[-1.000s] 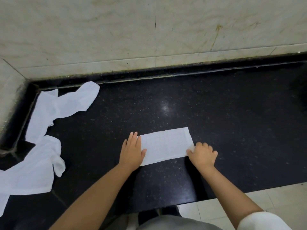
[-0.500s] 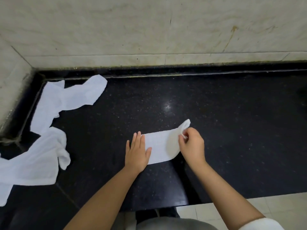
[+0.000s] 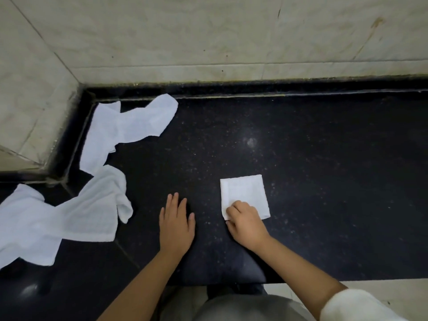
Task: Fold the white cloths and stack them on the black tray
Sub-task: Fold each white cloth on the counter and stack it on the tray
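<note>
One cloth [image 3: 244,195] folded to a small square on the black desk [image 3: 301,158]. Right hand [image 3: 246,224] curls on its near-left corner; left hand [image 3: 177,222] flat, fingers straight, left of square. Two crumpled cloths [image 3: 69,214] far left remain unfolded. No tray visible.
</note>
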